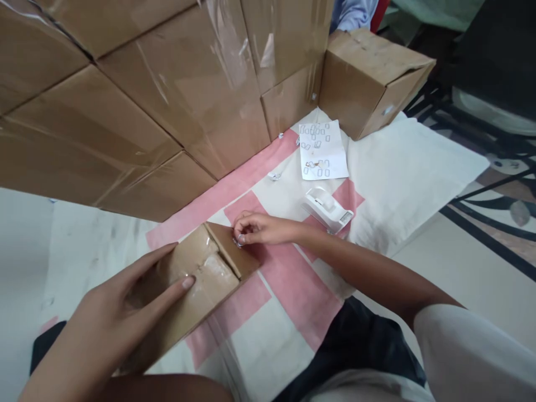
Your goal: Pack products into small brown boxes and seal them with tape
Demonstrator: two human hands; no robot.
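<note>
Cardboard box (199, 296) — contents hidden

The wearer's two hands (262, 229), one held carton (209, 279), one marked sheet (324, 151), one white device (329, 211), one blue sleeve (355, 15)

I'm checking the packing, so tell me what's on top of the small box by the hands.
The left hand and clear tape are on the small box. The surface beneath that hand is covered.

Box (199, 296) brown; cloth (288, 290) off-white, patterned pink (broad bands, blocks); paper (314, 153) white, outlined rectangles.
</note>
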